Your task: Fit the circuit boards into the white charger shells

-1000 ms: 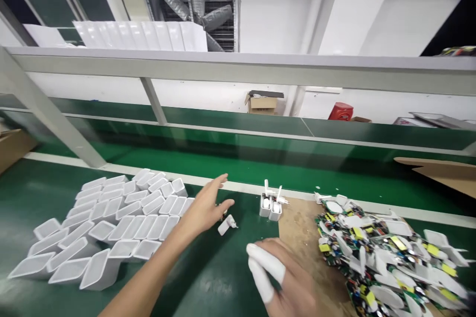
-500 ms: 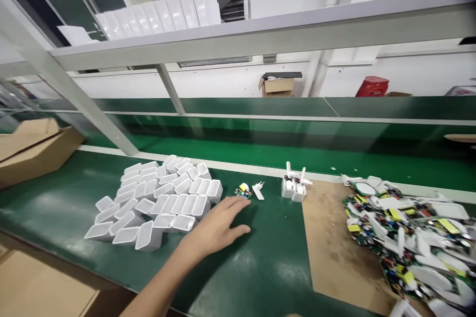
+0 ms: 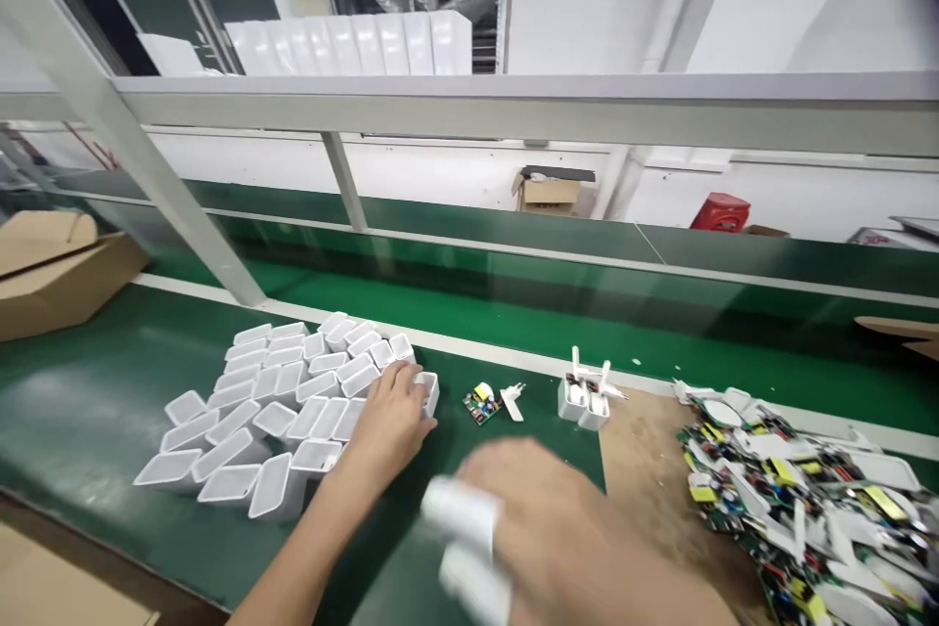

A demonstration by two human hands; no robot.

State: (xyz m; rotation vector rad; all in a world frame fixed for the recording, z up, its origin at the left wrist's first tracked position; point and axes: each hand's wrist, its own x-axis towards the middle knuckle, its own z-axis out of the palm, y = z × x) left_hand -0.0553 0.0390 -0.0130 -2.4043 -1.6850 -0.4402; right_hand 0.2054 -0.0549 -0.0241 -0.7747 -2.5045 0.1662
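My left hand (image 3: pixel 392 416) reaches over the right side of a group of open white plastic cases (image 3: pixel 283 381), its fingers bent over a case at the edge. What the fingertips touch is partly hidden. Blurred by motion, my right hand (image 3: pixel 547 499) is closed on white cases (image 3: pixel 462 514) low in the middle. Beyond it lie a small circuit board (image 3: pixel 482 403) with a yellow part and a white plug piece (image 3: pixel 512 401). Two white cases with parts inside (image 3: pixel 583 401) stand upright further right.
A big pile of circuit boards and white parts (image 3: pixel 807 499) covers brown cardboard (image 3: pixel 642 469) at the right. Cardboard boxes (image 3: pixel 66 284) sit at the far left. A slanted metal post (image 3: pixel 161 166) and shelf rail (image 3: pixel 514 112) cross above the bench.
My left hand has moved left onto the cases and its fingers have bent. My right hand has come into view with white cases in it. The camera view has tilted.
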